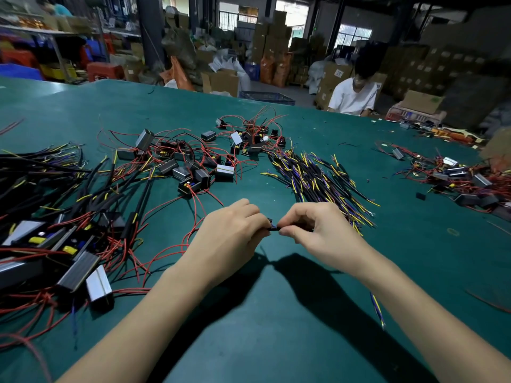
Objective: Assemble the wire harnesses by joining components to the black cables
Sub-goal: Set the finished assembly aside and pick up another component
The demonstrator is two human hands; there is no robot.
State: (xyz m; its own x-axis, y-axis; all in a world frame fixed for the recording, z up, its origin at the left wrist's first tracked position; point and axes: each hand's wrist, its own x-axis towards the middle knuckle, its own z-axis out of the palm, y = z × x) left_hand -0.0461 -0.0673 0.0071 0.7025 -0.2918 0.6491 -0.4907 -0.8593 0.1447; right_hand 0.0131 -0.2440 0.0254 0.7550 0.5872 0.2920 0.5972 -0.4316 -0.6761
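Both hands meet over the green table [276, 313], fingertips almost touching. Left hand [231, 234] and right hand [312, 230] each pinch an end of a short black cable piece [273, 227], its long axis running left-right between them; the joint sits equally near both. Judged step: pushing the ends together. Beyond, loose black cables [318, 181] and boxed components [193, 172] lie well apart.

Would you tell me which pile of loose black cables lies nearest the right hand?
The fanned pile with yellow and purple wire ends, just beyond the right hand; the other cable pile lies far left.
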